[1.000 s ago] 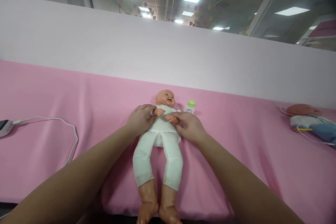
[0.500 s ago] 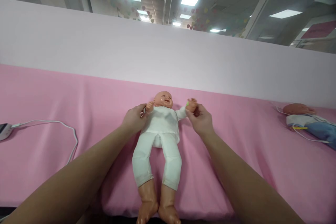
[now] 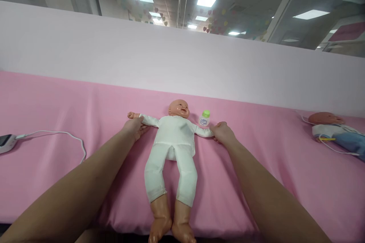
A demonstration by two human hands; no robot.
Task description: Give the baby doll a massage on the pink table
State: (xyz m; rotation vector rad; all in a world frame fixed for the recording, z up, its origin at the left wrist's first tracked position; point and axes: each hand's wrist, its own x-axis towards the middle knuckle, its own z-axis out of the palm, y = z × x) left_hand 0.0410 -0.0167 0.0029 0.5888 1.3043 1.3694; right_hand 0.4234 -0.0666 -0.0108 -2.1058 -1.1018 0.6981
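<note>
A baby doll (image 3: 176, 133) in white cloth clothes lies on its back, head away from me, arms stretched out to both sides. My left hand (image 3: 136, 128) is closed round its arm near the wrist, with the doll's hand showing beyond my fingers. On the other side my right hand (image 3: 224, 133) grips the end of the other arm and mostly hides the doll's hand there. A small clear bottle with a green cap (image 3: 204, 118) stands beside the doll's head, just above the arm on the right.
Pink cloth (image 3: 108, 110) covers the table up to a low white wall (image 3: 182, 64). At the right lies a second doll (image 3: 346, 140) in blue and white, with thin tubes on it. A white device (image 3: 7, 143) with a cable (image 3: 68, 134) is at the left.
Both doll arms have swung outward, from bent up beside the head to spread wide and lower, my hands moving with them. The green-capped bottle, mostly hidden before, now shows.
</note>
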